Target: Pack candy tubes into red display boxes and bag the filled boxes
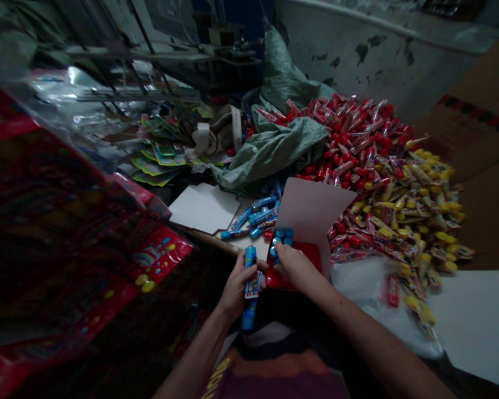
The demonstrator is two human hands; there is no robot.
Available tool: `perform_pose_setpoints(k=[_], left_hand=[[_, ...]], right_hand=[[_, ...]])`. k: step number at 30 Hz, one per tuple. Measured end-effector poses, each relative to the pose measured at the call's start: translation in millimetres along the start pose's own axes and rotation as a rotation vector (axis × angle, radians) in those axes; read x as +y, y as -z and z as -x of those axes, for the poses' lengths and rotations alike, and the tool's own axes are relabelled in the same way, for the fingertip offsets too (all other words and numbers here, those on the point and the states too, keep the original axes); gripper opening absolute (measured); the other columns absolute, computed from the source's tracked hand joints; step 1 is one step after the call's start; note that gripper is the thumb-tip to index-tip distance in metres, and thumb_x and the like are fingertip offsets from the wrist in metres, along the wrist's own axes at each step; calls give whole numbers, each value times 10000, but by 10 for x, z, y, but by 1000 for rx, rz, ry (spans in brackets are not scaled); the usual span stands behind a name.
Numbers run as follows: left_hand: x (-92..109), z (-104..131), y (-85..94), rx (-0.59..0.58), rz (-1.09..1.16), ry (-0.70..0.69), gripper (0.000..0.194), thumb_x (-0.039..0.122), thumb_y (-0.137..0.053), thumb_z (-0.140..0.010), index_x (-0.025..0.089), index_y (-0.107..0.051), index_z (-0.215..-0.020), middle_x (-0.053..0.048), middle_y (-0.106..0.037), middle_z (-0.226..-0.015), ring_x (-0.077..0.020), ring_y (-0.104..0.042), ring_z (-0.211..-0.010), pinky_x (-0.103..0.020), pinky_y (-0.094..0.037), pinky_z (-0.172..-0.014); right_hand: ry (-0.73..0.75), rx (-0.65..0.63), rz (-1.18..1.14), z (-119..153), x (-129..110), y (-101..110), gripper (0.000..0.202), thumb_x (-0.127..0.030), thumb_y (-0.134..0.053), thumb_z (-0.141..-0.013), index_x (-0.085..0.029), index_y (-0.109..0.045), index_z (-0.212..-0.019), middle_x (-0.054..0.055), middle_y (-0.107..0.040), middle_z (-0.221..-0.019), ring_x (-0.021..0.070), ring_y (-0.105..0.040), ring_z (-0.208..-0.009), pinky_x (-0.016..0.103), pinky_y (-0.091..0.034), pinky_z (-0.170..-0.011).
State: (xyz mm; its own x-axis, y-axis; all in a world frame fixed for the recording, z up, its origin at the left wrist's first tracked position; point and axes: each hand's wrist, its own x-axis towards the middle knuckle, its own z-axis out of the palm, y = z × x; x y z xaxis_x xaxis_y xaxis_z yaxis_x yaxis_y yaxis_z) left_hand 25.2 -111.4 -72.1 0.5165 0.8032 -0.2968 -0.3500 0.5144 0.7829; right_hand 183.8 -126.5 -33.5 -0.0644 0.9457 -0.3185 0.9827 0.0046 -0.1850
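Observation:
My left hand (238,284) is closed around blue plastic tubes (250,256) with printed labels, in front of my body. One blue end sticks out above the fingers and another (248,318) below. To its right stands an open red box (312,252) with a raised white lid flap (311,208). Several blue-capped tubes (283,235) are upright in the box's left side. Inside the box, my right hand (294,267) has its fingers closed at a blue-capped tube beside the others; the fingertips are partly hidden.
Loose blue tubes (249,217) lie behind the box, next to flat white card (205,208). Red tubes (357,133) and yellow tubes (424,188) are heaped at the right by a green woven sack (270,147). Red printed packaging (66,238) fills the left side.

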Motion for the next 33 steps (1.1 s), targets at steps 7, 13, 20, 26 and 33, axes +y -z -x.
perform_pose_setpoints(k=[7,13,20,26,33], left_hand=[[-105,49,42,-28,-129,89,395,467,-623,-815,166,-516,-1046,-33,-667,-830,-82,-576,-463,-173,-378,-440],[-129,123,8,-78,-299,172,449,564,-580,-814,149,-558,-984,14,-610,-569,-69,-513,-391,-149,-338,-404],[-276,63,-153,-146,-419,206,499,579,-578,-803,146,-576,-1050,19,-602,-544,-81,-497,-385,-170,-357,-404],[-207,-3,-177,181,-301,-174,436,540,-544,-844,168,-546,-1071,47,-560,-579,-89,-516,-471,-184,-405,-463],[8,-142,-385,167,47,-390,459,570,-531,-843,231,-468,-1145,20,-612,-722,-144,-601,-648,-258,-475,-603]], right_hand=[[138,31,59,-1,-39,-118,222,-266,-389,-979,-184,-487,-1161,111,-630,-1034,220,-673,-818,285,-508,-631],[93,233,-438,100,224,-55,264,-318,-549,-909,-203,-544,-1146,78,-649,-1055,191,-629,-944,305,-472,-821],[103,265,-955,363,387,-168,286,-358,-581,-857,-216,-603,-1104,-46,-612,-772,102,-545,-621,199,-422,-583],[-55,790,-662,373,583,-392,309,-329,-570,-874,-191,-551,-1150,83,-640,-1073,206,-615,-964,345,-479,-879],[72,648,-354,179,422,-665,263,-232,-534,-914,-154,-506,-1164,109,-618,-1013,211,-628,-940,316,-524,-806]])
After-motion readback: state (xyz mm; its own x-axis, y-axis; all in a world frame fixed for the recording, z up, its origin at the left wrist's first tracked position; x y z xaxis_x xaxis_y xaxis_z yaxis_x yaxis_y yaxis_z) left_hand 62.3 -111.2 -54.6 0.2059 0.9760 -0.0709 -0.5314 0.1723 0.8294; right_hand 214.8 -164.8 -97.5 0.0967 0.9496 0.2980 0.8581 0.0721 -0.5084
